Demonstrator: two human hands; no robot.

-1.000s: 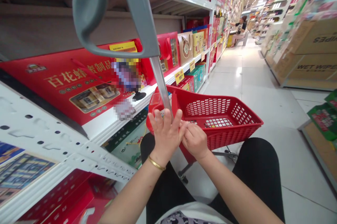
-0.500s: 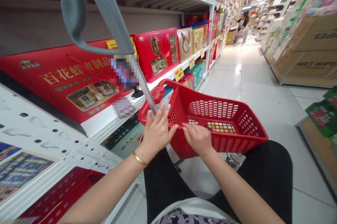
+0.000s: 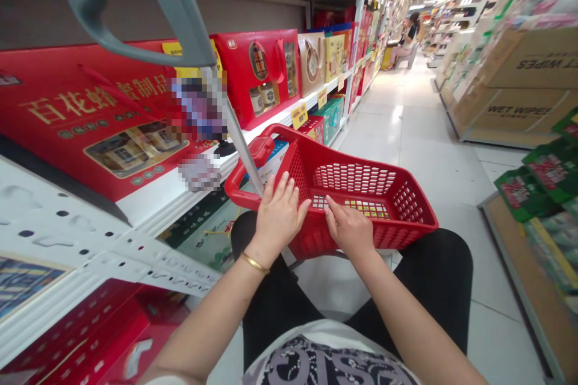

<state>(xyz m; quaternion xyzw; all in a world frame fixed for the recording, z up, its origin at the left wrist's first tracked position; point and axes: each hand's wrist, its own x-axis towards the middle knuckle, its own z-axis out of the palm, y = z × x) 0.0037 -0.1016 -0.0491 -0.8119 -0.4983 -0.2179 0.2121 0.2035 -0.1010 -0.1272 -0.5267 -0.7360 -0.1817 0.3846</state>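
A red plastic shopping basket [image 3: 379, 228] with lattice walls stands between my knees, its inside showing only the patterned floor grid. From its left end rises a metal pole [image 3: 237, 132] topped by a grey handle [image 3: 180, 17]. My left hand [image 3: 280, 210], with a gold bangle at the wrist, lies flat with fingers stretched over the basket's near left corner, beside the pole's foot. At the near rim is my right hand [image 3: 351, 229], fingers loosely bent and thumb apart; nothing shows in it. Whether either hand presses on the rim is hard to tell.
Shelves on the left hold a red honey gift box [image 3: 121, 126], another red box [image 3: 257, 71] and a tan gift bag [image 3: 311, 62]. Wet-wipe cartons [image 3: 519, 102] and green packs [image 3: 524, 192] line the right side. A person [image 3: 409, 41] sits far down the aisle.
The basket and pole have shifted left in view, and the shelves with them. My right hand's fingers have loosened from the basket rim. My left hand stays spread, now nearer the basket's corner.
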